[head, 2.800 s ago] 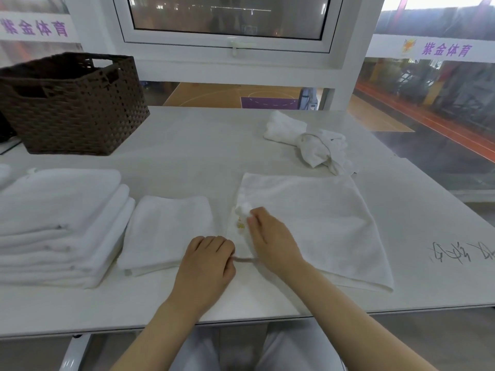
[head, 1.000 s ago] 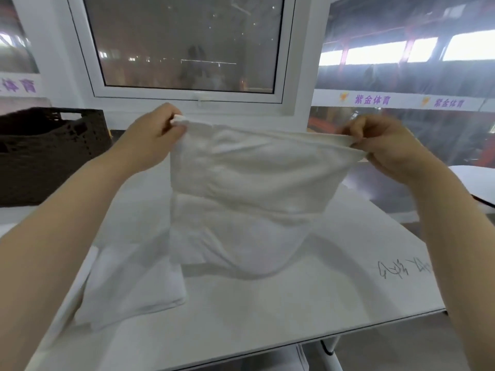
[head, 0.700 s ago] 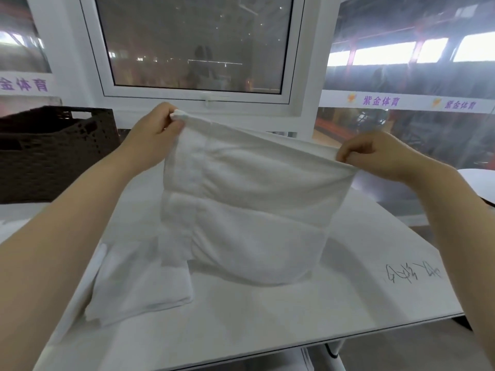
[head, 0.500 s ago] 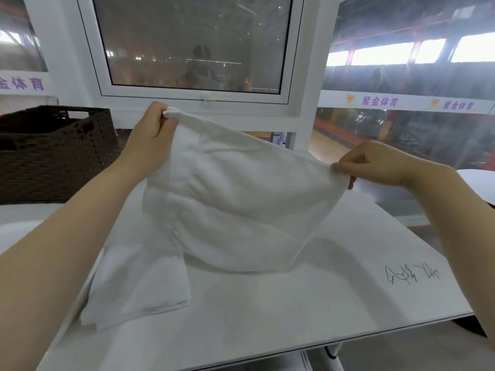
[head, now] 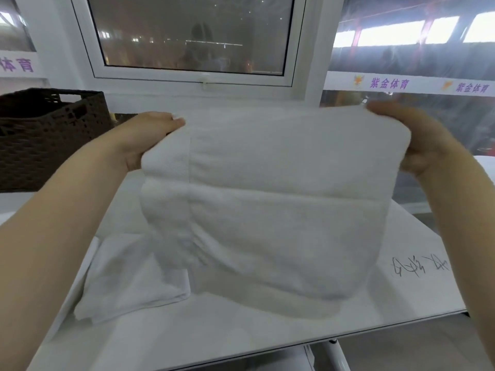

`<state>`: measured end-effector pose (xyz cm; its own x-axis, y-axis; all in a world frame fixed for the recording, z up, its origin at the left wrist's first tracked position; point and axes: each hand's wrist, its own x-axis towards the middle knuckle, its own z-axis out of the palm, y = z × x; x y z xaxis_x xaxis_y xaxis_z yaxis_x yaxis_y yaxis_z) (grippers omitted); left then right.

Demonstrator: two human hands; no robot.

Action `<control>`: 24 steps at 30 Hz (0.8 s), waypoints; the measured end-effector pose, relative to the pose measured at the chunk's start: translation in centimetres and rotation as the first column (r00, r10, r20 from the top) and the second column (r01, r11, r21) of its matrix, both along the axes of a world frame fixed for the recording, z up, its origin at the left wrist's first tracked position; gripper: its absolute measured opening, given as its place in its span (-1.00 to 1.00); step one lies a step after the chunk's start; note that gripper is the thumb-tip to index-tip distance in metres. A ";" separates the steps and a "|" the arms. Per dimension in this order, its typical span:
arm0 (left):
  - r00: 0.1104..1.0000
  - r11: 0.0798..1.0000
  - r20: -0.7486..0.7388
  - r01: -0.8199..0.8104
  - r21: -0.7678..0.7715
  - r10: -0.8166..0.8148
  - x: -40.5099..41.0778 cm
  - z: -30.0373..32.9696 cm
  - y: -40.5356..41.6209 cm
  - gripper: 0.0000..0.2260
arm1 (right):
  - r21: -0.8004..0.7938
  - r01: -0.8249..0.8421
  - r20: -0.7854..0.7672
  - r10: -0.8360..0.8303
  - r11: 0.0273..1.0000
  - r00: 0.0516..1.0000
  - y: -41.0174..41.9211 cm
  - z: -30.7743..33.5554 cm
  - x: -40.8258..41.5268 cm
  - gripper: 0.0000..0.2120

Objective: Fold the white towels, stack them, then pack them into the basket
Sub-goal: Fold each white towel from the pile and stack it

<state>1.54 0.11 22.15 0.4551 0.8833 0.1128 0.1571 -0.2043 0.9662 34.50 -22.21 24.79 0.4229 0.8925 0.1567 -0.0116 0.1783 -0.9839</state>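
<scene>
I hold a white towel [head: 281, 199] up over the table, spread wide between both hands. My left hand [head: 146, 141] grips its upper left corner and my right hand [head: 417, 140] grips its upper right corner. The towel's top edge folds away from me and its lower part hangs down to the tabletop. A folded white towel [head: 128, 279] lies flat on the table at the lower left, partly under the hanging one. The dark brown woven basket [head: 45, 135] stands at the far left of the table.
The white table [head: 241, 336] has handwriting [head: 417, 266] near its right edge, and its front edge runs along the bottom. A window with a white frame [head: 203, 81] is right behind the table. The edge of another white towel shows at the left border.
The towel was lifted off the table and held up by two corners. In the last half second both hands moved closer to level, and the top edge tipped forward.
</scene>
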 end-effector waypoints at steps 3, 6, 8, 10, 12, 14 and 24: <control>0.965 1.000 -0.262 0.004 -0.012 -0.007 1.9 -3.9 1.5 -0.81 | -0.254 0.053 0.189 -0.004 0.966 0.982 2.3 -3.4 2.1 -0.82; 0.844 0.991 -0.532 0.007 0.135 0.067 4.1 -8.9 3.8 -0.77 | -0.369 0.206 0.549 0.034 0.906 0.835 4.7 -8.7 4.0 -0.77; 0.804 0.984 -0.587 0.019 0.177 0.090 5.7 -11.6 4.8 -0.78 | -0.387 0.293 0.666 0.045 0.874 0.744 6.3 -12.1 4.9 -0.74; 0.804 0.982 -0.586 0.008 0.187 0.105 6.9 -13.5 5.7 -0.81 | -0.351 0.374 0.741 0.010 0.858 0.672 7.8 -14.6 5.6 -0.79; 0.807 0.980 -0.575 -0.021 0.195 0.132 7.6 -14.5 6.8 -0.82 | -0.308 0.434 0.747 -0.066 0.847 0.661 8.7 -16.0 6.2 -0.86; 0.820 0.981 -0.554 -0.042 0.191 0.143 8.0 -14.9 7.7 -0.83 | -0.256 0.456 0.712 -0.153 0.852 0.685 9.2 -16.4 6.6 -0.91; 0.980 0.983 -0.116 -0.148 0.108 0.161 7.3 -14.3 8.2 -0.91 | -0.099 0.418 0.505 -0.317 0.903 0.803 7.5 -14.7 5.8 -0.89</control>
<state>8.88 8.27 7.81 0.3299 0.9314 0.1538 0.3114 -0.2612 0.9137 40.31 -14.75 10.09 0.6461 0.7176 0.2599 0.4829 -0.1207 -0.8673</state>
